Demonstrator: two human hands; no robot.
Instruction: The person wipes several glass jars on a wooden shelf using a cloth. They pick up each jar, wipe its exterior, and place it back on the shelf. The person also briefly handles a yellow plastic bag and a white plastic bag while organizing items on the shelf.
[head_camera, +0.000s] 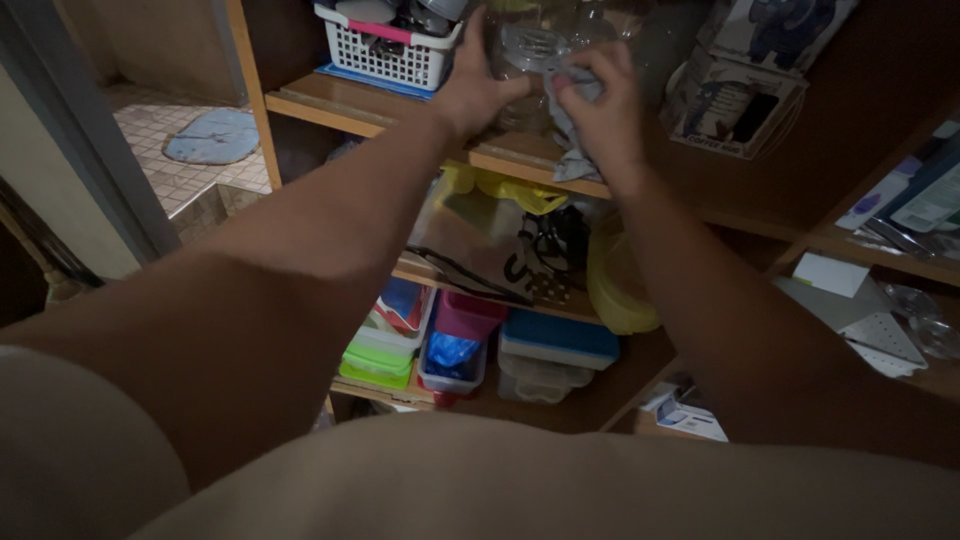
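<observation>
A person reaches both bare arms into a wooden shelf unit in dim light. At ten o'clock, through a doorway, one pale blue mat lies on a tiled floor. At eleven o'clock one white slatted basket sits on the top shelf, filled with dark items too blurred to tell apart.

Just right of it, at twelve o'clock, the left hand wraps around the side of a clear glass jar standing upright on that shelf — fingers curled on the glass, steadying it. The right hand clutches one grey cloth, pressing it against the jar's front, with a tail of the fabric hanging below the shelf edge. Judging by the grip, the wiping of this one jar is under way; how much of the glass is already clean cannot be told, and more glassware behind it is too blurred to count.

Below, at six o'clock, one patterned bag lies beside yellow plastic, and on the lowest shelf stand roughly four lidded plastic boxes — green, pink, blue-lidded among them. At two o'clock, two printed cartons lean against the back panel.
</observation>
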